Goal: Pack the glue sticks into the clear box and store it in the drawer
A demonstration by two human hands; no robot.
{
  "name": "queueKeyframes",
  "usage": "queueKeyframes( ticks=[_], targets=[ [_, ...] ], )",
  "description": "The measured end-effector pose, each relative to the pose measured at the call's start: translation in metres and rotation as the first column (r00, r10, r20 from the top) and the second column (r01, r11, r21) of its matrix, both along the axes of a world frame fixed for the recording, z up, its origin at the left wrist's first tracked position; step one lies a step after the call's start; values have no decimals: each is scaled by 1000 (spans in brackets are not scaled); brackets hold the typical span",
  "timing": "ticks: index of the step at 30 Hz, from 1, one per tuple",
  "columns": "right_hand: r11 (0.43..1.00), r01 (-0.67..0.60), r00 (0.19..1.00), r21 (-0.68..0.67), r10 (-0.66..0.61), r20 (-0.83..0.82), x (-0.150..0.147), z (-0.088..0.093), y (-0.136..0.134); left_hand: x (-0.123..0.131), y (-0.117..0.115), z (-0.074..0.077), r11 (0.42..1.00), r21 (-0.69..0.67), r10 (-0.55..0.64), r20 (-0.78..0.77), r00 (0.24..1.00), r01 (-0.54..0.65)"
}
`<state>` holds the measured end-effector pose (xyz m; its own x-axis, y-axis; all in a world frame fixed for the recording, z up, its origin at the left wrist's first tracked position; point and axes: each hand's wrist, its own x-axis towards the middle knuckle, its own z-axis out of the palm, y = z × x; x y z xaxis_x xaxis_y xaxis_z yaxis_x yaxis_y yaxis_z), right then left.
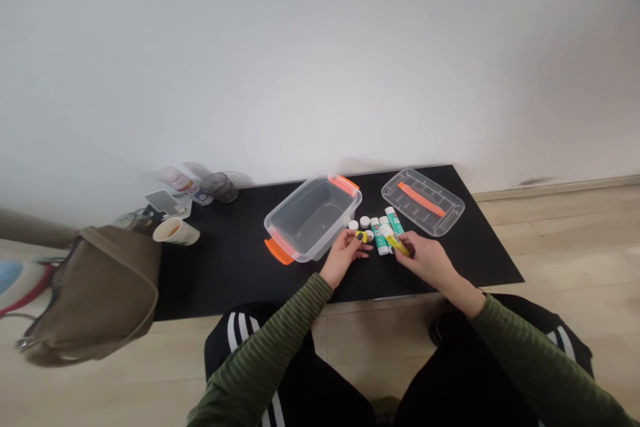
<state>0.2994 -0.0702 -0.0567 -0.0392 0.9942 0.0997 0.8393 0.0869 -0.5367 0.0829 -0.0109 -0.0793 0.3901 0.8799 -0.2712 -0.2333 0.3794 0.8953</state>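
Note:
My right hand (pixel 426 257) is closed around a yellow glue stick (pixel 397 242) with a white cap, tilted up toward the left. My left hand (pixel 342 255) pinches a small yellow glue stick (pixel 363 237), partly hidden by the fingers. Between and just beyond the hands, several green-and-white glue sticks (pixel 377 233) lie side by side on the black table (pixel 225 280). A few white caps (pixel 365 221) show beside them. To the left stands a clear plastic box (pixel 305 217) without its lid, with orange latches at both ends.
The box's clear lid (pixel 450 219) with an orange handle lies at the right. On the left are a paper cup (pixel 177 232), a dark glass (pixel 219 187), a white bottle (pixel 185 185) and a brown bag (pixel 100 287). A wall borders the table's far edge.

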Motion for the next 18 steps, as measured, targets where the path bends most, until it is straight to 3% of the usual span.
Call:
queueKeyframes(
  ticks=[10,18],
  targets=[
    [989,-134,986,55,128,102,-13,2,-7,1,-6,7,997,-74,4,108,994,4],
    [968,-157,982,196,133,132,-10,-4,-7,0,-6,9,999,-46,-4,114,993,9]
  ],
)
